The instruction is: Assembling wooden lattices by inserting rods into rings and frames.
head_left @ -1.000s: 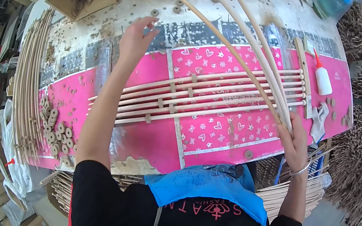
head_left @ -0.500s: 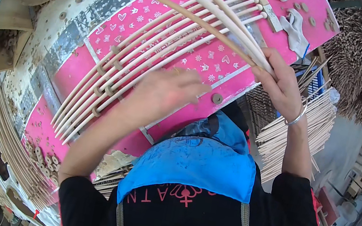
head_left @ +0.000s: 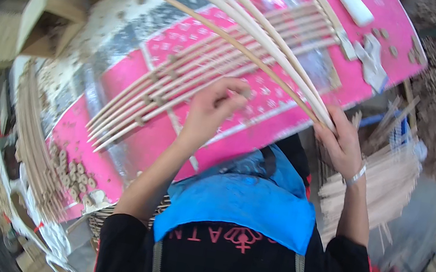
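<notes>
In my right hand are the near ends of several long pale wooden rods, one of them browner and thinner; they arch up and left over the table. My left hand is closed in a pinch over the table's near half. A small brownish wooden ring seems to sit at its fingertips, blurred. Beyond it, a row of slim wooden rods lies side by side on the pink patterned sheet. Several small rings sit on these rods.
A wooden bar lies across the row's far right end, near a white bottle and a grey-white glove. Loose rings pile at the table's lower left, beside bundled rods. More sticks stand at right.
My left hand has drawn in from a blurred reach to a pinch. The loose ring near the table's front edge no longer shows there. The whole view has shifted and turned.
</notes>
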Motion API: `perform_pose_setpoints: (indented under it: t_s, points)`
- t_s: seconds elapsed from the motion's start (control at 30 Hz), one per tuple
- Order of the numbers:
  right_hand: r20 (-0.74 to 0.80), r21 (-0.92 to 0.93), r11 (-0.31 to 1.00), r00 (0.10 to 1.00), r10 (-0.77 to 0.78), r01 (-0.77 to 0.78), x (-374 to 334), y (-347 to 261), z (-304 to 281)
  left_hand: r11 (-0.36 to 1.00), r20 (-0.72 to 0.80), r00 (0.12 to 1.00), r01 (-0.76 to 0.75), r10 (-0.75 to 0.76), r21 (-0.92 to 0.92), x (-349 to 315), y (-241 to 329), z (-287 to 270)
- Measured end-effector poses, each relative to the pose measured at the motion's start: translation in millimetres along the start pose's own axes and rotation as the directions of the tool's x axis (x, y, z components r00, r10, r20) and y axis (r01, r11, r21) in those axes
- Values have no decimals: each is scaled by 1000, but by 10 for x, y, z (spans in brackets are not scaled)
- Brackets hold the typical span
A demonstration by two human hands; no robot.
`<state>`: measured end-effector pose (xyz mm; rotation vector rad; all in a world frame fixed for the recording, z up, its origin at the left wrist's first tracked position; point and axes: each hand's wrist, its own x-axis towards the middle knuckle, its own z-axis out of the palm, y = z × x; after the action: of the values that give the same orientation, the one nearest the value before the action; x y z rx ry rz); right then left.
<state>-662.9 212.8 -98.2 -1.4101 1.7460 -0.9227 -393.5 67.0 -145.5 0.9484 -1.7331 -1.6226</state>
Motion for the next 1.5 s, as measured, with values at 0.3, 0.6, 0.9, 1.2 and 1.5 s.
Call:
perform_pose_setpoints:
  t_s: [0.3,0.6,0.9,1.2,1.5]
  points:
    - [139,-283,937,975,-172,206,160,-186,490,671,-507,859,-337,-67,-661,-281,358,-2122]
    - [221,-312,904,948,-231,293,341,-399,632,644,-659,749,-474,-63,-601,-647,244,-3050]
    - [270,-350,874,929,-252,338,443,-446,717,745,-731,674,-433,-107,-508,-783,203,-3259]
    - [299,-344,886,931,-210,310,519,-425,747,790,-719,684,-374,-120,-487,-799,234,-3221]
    - [344,-420,849,922,-178,321,816,-805,1137,913,-492,837,21,-239,-408,-453,197,-2536]
